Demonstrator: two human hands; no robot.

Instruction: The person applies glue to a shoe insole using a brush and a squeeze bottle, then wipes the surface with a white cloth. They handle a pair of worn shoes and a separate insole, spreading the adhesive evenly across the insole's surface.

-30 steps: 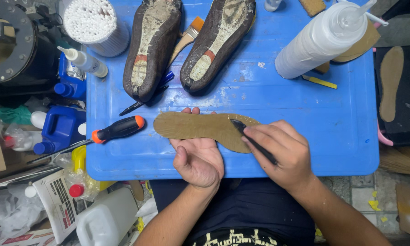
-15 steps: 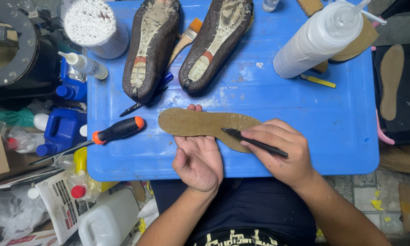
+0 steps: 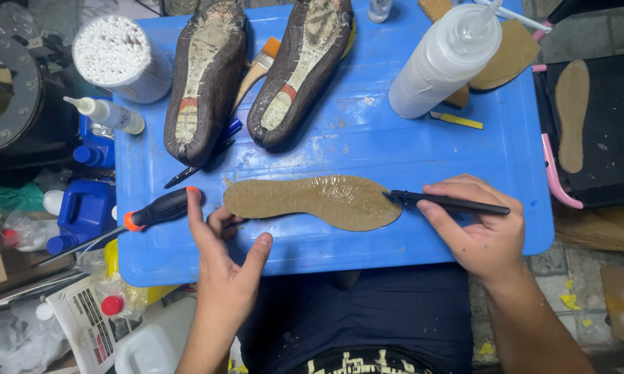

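A blue plastic desk (image 3: 423,149) spans the person's lap amid cluttered bottles. Beyond both hands lie two worn shoes (image 3: 204,79), soles up, and, above the right hand, a white squeeze bottle (image 3: 443,59). Between the hands lies a tan insole (image 3: 312,201), glossy at its wider end. The left hand (image 3: 225,260) is released, fingers spread, fingertips touching the insole's narrow end. The right hand (image 3: 475,225) grasps a thin black brush (image 3: 450,203), its tip on the insole's wide end. Just left of the left hand lies an orange-and-black screwdriver (image 3: 156,210).

Insole (image 3: 312,201) btwn hands, behind shoes (image 3: 256,76)
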